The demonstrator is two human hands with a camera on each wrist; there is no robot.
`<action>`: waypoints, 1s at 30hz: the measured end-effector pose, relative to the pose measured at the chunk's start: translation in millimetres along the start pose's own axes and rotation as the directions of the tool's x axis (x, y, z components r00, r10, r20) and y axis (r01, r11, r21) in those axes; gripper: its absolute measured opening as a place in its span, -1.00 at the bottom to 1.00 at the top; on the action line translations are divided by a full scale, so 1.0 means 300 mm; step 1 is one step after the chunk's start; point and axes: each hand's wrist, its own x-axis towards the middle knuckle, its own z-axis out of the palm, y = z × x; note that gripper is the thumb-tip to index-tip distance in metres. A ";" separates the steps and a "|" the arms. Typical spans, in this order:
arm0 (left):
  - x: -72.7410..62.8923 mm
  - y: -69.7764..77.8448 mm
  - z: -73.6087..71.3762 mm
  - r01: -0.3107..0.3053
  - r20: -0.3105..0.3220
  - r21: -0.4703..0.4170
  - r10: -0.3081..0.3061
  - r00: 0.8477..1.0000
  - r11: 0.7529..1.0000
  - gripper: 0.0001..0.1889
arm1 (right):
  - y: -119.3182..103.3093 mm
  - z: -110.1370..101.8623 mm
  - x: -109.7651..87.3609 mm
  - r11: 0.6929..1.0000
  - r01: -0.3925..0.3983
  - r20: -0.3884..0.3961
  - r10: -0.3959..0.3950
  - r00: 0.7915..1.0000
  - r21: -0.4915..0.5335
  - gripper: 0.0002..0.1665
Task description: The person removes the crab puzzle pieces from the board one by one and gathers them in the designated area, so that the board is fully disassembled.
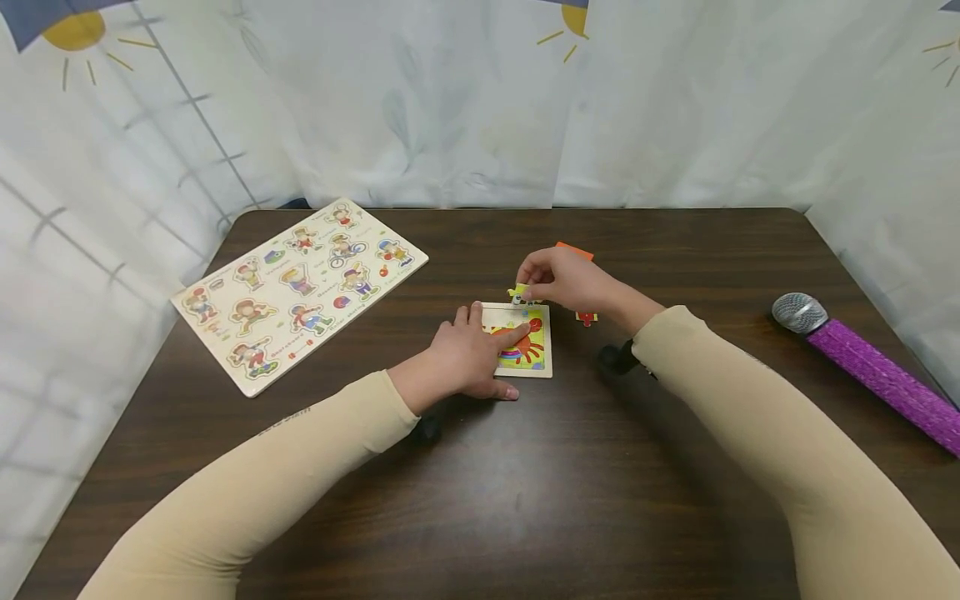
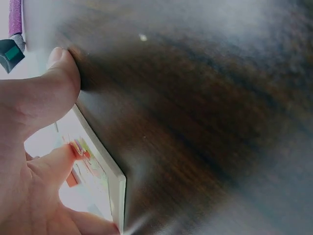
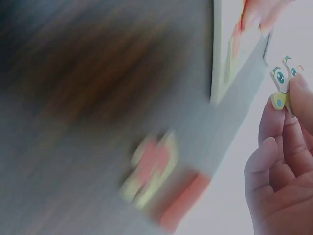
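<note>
A small square jigsaw board (image 1: 550, 358) with a pale wooden rim and a red crab picture lies on the table. My left hand (image 1: 467, 354) spreads over its left side, the index fingertip touching the picture. In the left wrist view the thumb (image 2: 63, 73) stretches out beside the board's near edge. Over the board's far edge, my right hand (image 1: 566, 279) pinches a yellow puzzle piece (image 1: 517, 295) between thumb and fingers. Cartoon eyes show on that puzzle piece (image 3: 279, 78) in the right wrist view. A loose red-and-yellow piece (image 1: 587, 318) lies right of the board, partly behind the right hand.
An orange flat thing (image 1: 576, 250) lies beyond the right hand, partly covered by it. A large wooden picture board (image 1: 300, 292) with several figures lies at the back left. On the right rests a purple glittery microphone (image 1: 870, 367). White curtains (image 1: 450, 108) hang behind the table.
</note>
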 end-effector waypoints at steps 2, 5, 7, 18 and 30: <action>0.004 0.003 0.000 0.004 0.005 0.001 -0.004 1.000 1.000 0.04 | 0.026 -0.027 -0.026 1.000 -0.014 -0.021 0.014 1.000 -0.017 -0.85; 0.009 0.006 -0.002 0.014 0.022 -0.004 -0.014 1.000 1.000 0.04 | 0.080 -0.068 -0.070 0.997 -0.058 -0.045 0.056 0.997 -0.054 -0.84; 0.011 0.007 -0.004 0.021 0.035 -0.012 -0.021 0.999 1.000 0.05 | 0.121 -0.095 -0.100 0.993 -0.093 -0.055 0.090 0.994 -0.066 -0.84; 0.014 0.007 -0.008 0.044 0.058 -0.033 -0.042 0.997 0.998 0.08 | 0.285 -0.178 -0.221 0.980 -0.167 0.006 0.169 0.986 -0.112 -0.87; 0.019 0.008 -0.009 0.040 0.060 -0.020 -0.038 0.997 0.999 0.10 | 0.275 -0.171 -0.211 0.970 -0.157 0.055 0.169 0.984 -0.184 -0.86</action>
